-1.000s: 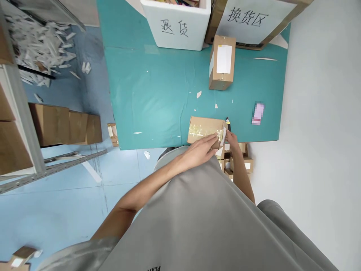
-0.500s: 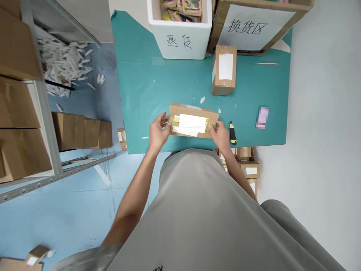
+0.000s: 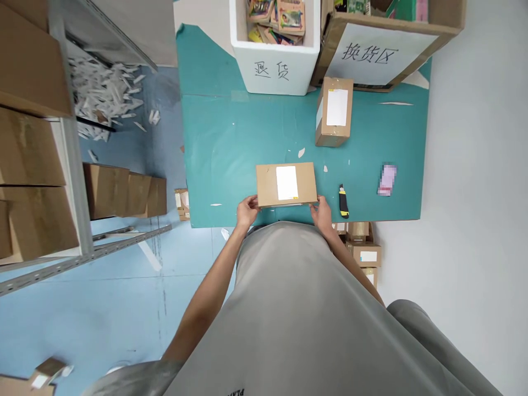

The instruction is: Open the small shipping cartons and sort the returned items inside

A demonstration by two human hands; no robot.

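A brown cardboard box [image 3: 267, 184] with a white label [image 3: 287, 183] on its upper face is at the near side of the green table, close to my body. My left hand [image 3: 247, 211] grips its lower left corner, fingers closed against the edge. At the lower right corner my right hand [image 3: 322, 213] pinches the box in the same way. The fingertips under the box are partly hidden. To the right of my right hand lies a black and yellow utility knife [image 3: 343, 201].
A second labelled carton [image 3: 330, 137] stands farther back on the green table [image 3: 223, 148]. Behind it are a white bin [image 3: 268, 82] holding small booklets and a large cardboard box [image 3: 317, 71]. A blurred pink item [image 3: 386, 180] lies right. Shelving with cartons [image 3: 31, 148] stands left.
The box has been turned so that a different labelled face is up; the taped side with white paper no longer faces me. Both hands have shifted to its near corners. The view has moved slightly.
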